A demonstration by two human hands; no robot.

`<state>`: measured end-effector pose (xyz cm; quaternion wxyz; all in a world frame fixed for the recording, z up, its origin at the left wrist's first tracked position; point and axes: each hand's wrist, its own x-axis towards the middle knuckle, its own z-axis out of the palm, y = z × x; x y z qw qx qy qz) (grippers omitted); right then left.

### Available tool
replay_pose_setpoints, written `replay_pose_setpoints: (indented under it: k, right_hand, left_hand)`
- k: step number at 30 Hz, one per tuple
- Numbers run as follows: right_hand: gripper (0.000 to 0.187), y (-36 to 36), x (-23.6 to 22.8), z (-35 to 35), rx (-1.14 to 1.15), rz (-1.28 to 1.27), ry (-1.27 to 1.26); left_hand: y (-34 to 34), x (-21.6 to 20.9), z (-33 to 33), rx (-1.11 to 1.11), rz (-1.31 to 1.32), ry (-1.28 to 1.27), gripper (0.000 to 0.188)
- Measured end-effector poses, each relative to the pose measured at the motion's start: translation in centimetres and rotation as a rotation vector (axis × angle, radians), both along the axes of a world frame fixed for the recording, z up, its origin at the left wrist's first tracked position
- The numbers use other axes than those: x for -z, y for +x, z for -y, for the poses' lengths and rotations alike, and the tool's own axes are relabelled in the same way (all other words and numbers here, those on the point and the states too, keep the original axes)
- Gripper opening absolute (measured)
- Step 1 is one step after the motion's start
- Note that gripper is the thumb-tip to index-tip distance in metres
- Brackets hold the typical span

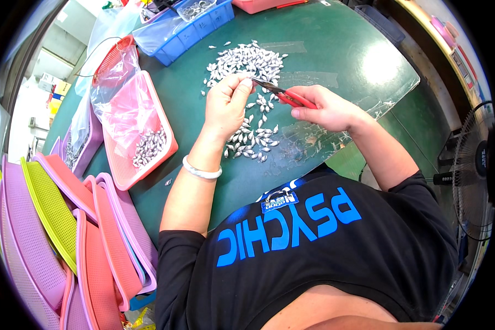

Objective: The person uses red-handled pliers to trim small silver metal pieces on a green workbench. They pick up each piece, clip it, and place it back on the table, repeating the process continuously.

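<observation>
I am wearing a black short-sleeved T-shirt with blue lettering (pixel 341 269), which is filling the lower middle of the frame. At the lower left, perforated plastic baskets in purple, coral and lime green (pixel 102 242) are leaning together in a nested heap. A white band-shaped bracelet (pixel 202 172) is circling my left wrist.

Near the upper centre, my left hand (pixel 228 104) is pinching, thumb pressed to finger; I cannot tell what is sitting inside. My right hand (pixel 330 110) is gripping red-handled pliers with dark metal jaws (pixel 285 94), whose tips are meeting my left fingertips.

Small silver teardrop-shaped pieces (pixel 253 142) are lying loose below the pliers, and more are piling up just beyond my hands, on a glossy green tabletop (pixel 335 44). Left of centre, a coral-pink plastic basket (pixel 161 116) is holding similar pieces and a clear plastic bag (pixel 124 107). Farthest off, a blue plastic crate (pixel 195 36) is standing at the top edge.
</observation>
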<state>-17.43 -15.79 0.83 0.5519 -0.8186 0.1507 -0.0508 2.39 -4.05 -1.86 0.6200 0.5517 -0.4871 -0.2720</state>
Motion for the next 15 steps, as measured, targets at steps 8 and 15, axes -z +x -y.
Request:
replay_pose_setpoints:
  k: [8,15]
  right_hand:
    - [0.032,0.4,0.0,-1.2,0.126,0.074,-0.136]
    - [0.029,0.9,1.0,-0.3,0.134,0.187,-0.381]
  left_hand:
    - [-0.4,0.2,0.3,-0.148,0.22,-0.149,0.015]
    - [-0.6,-0.2,0.0,-0.143,0.117,-0.046,0.018]
